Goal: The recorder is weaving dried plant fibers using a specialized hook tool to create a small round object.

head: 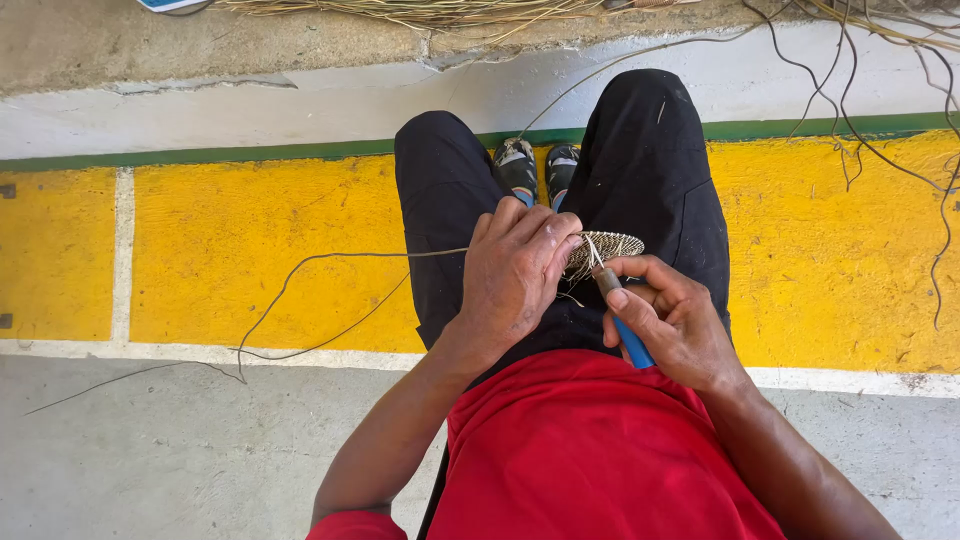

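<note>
The left hand [515, 275] grips a small woven disc [605, 248] lying over the lap. The right hand [675, 320] is closed on a blue-handled awl [625, 335], its long axis pointing toward 11 o'clock, tip at the disc's rim.

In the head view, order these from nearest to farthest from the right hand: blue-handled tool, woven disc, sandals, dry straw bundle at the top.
1. Blue-handled tool, in the right hand.
2. Woven disc, just above, over the lap.
3. Sandals, between the knees.
4. Dry straw bundle, top edge.
</note>
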